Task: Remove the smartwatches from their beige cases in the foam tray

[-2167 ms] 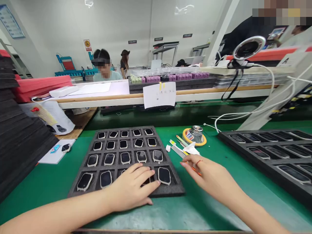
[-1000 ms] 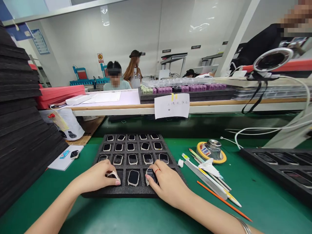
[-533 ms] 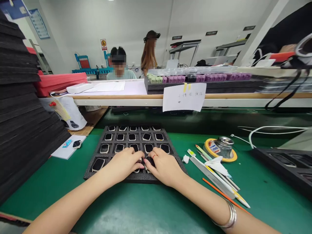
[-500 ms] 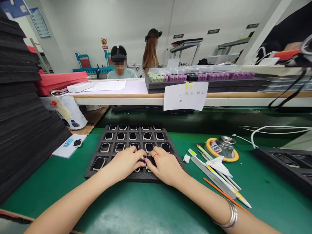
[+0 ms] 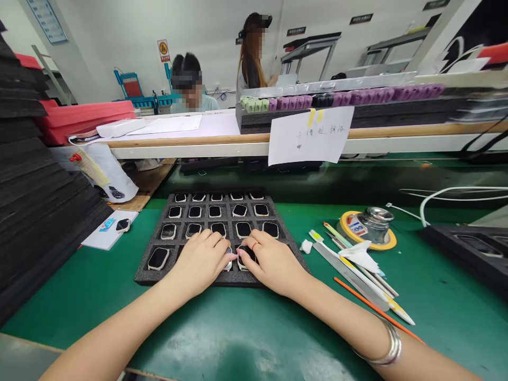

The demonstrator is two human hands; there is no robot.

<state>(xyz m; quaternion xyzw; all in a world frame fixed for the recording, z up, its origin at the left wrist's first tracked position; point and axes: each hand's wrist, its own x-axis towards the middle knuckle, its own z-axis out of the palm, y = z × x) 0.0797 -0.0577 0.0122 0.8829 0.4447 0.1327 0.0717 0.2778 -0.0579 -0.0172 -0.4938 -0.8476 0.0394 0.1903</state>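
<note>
"Watches [image 5: 159,258] in the black tray [image 5: 238,280]: how many showed?"

"Eighteen: fifteen in three far rows, three nearest."

"Both hands?"

"Left hand [image 5: 201,259] and right hand [image 5: 273,262], half-curled, each touched one near watch; whether either gripped it, I couldn't tell."

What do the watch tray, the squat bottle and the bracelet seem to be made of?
Tray: likely foam, matte dark grey, judging by its grainy, speckled surface.
Bottle: probably glass, or clear plastic, as its glossy body looks see-through.
Bracelet: apparently polished silvery metal, given its bright highlights; which metal can't be told.
</note>
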